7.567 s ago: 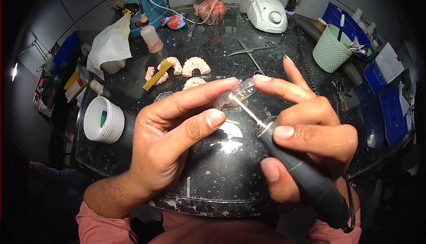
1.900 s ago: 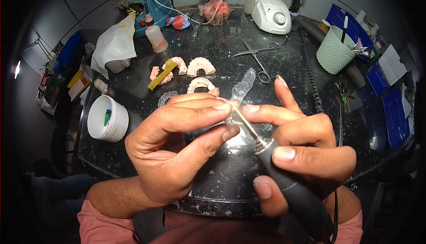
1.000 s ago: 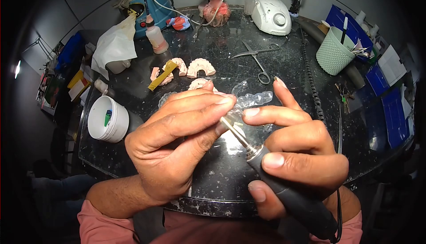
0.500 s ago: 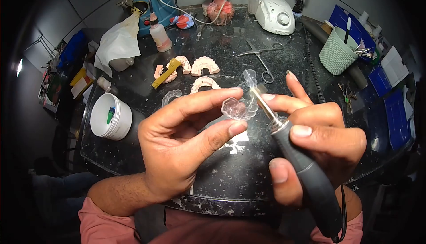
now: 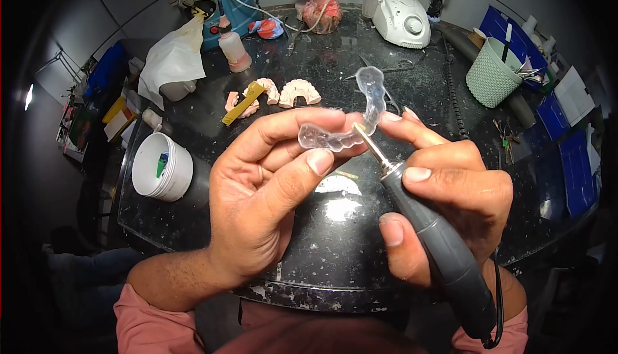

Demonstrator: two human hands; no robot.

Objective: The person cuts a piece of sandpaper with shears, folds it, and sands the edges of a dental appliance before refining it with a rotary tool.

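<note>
Between its thumb and fingers, my left hand (image 5: 254, 193) pinches one arm of a clear, horseshoe-shaped dental aligner (image 5: 372, 99). The aligner's other arm points up and away. My right hand (image 5: 460, 183) grips a black rotary handpiece (image 5: 444, 244) with a metal nose and a cable at its back end. The handpiece's tip reaches the aligner's front curve; whether it touches cannot be told. My right index fingertip is close beside the aligner's edge. Beyond my hands lie pale dental casts (image 5: 300, 92), partly covered at the left by a yellow strip (image 5: 243, 104).
Scissors (image 5: 402, 65) lie behind the aligner, partly hidden. A white tub (image 5: 161, 167) stands left, a bottle (image 5: 234, 51) farther back. A white machine (image 5: 400, 19) sits at the back, a green basket (image 5: 492, 74) at the right. The black table (image 5: 335, 257) has a rounded edge.
The aligner has been turned, so its free arm now stands higher and its curve opens more toward the upper left. Both hands have shifted slightly, the handpiece moving a little left.
</note>
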